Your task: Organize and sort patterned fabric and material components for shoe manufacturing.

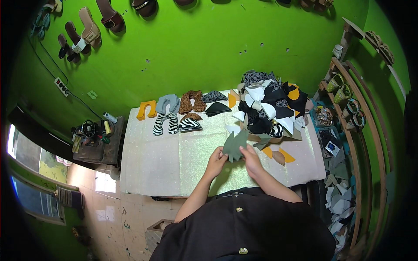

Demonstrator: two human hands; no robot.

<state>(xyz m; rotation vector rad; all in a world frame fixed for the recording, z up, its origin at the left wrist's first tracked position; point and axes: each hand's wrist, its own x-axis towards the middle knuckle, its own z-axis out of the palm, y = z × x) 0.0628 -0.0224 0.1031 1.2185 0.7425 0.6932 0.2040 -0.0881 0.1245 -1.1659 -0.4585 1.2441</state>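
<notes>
My left hand (216,161) and my right hand (252,161) are closed on several thin grey-green cut pieces (234,145), which look like leather or synthetic leather. The pieces fan out with pointed ends, above the near part of the table. One more grey-green piece (262,141) shows just beyond my right hand. To the right of that hand lie yellow cut pieces (286,155) and a brown rounded piece (278,157). Beyond my hands, a large heap of black, white and patterned cut pieces (262,104) fills the table's right rear.
Sorted stacks stand along the table's back: yellow arches (146,110), blue-grey pieces (168,104), zebra-print pieces (166,125), leopard-print pieces (192,102) and black half-rounds (217,109). A sewing machine (89,129) stands left. A wooden rack (355,98) and scraps (339,200) flank the right side.
</notes>
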